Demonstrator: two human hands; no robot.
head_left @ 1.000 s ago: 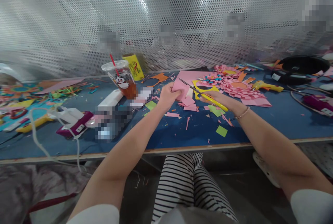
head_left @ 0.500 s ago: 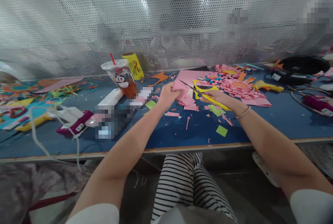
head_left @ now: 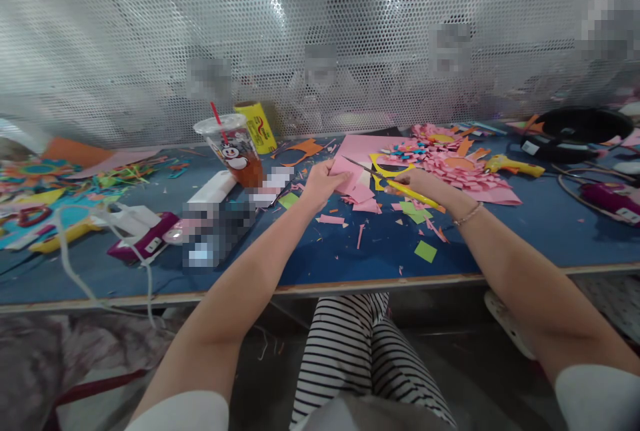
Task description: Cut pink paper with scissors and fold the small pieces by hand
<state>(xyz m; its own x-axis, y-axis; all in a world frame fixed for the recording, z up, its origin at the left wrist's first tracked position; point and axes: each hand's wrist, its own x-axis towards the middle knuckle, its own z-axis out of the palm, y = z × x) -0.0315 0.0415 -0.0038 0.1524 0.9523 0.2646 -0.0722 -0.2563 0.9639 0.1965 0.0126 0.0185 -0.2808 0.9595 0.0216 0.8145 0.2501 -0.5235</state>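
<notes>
My left hand pinches a small folded piece of pink paper above the blue table. Yellow-handled scissors are gripped in my right hand, their dark blades lying across the pink piece. Behind it spreads a larger pink sheet. A yellow paper cutout with round holes lies beyond the scissors. Pink paper scraps and green paper pieces are scattered below my hands.
A cup of drink with a red straw stands left, beside a yellow roll. Pink fringed paper flowers and a yellow glue gun lie right. Purple power strips with cords sit at the left and right. A perforated metal panel rises behind.
The scissors and my right hand have shifted very slightly; the blades remain across the pink paper. At the far left, an orange sheet now stands higher.
</notes>
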